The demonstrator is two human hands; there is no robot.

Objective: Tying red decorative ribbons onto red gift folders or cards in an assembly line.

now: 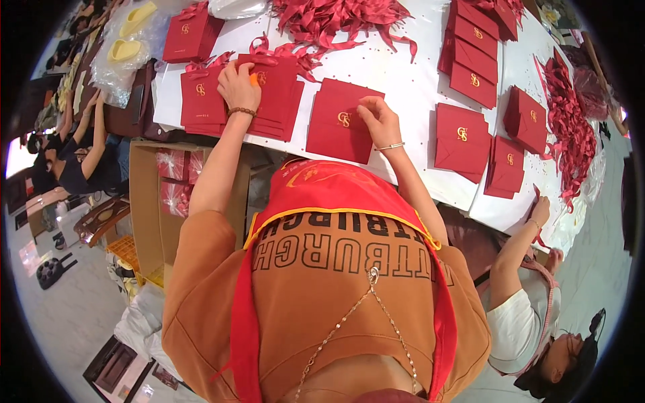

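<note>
On the white table in front of me lie several red paper gift bags with gold lettering. My left hand point(240, 88) bends over a stack of red bags point(277, 97), its fingertips closed at the top edge by the ribbon handles. A small orange piece point(254, 78) shows beside its fingers; I cannot make out what it is. Another red bag stack point(201, 101) lies just left of that hand. My right hand point(382, 123) rests over the right side of a single flat red bag point(336, 127), thumb and index finger slightly apart on its face.
Loose red ribbons point(342, 20) are heaped at the table's far side, with another ribbon pile point(571, 127) at right. More red bags point(462, 138) stand in groups. A cardboard box point(149, 201) sits below the left edge. A co-worker's hand point(539, 211) handles ribbon at right.
</note>
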